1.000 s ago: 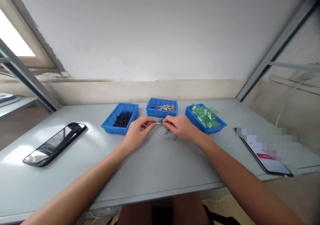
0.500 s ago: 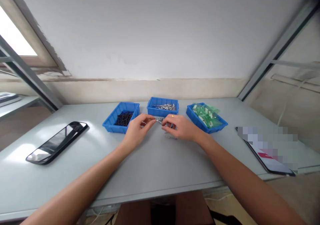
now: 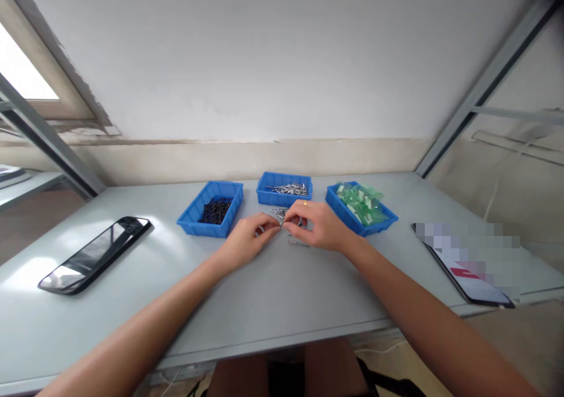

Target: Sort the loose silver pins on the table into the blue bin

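Far left, a black phone is lying flat on the grey table. Next, a blue tray of dark screws is sitting just beyond our left hand, whose thumb and forefinger are pinching shut. We are meeting those tips with our right hand, its fingers likewise curling closed; whether a screw is lying between them we cannot tell. The loose silver screws are lying on the table just beyond the fingertips, before the middle tray. A tray of green packets is sitting right, then a second phone.
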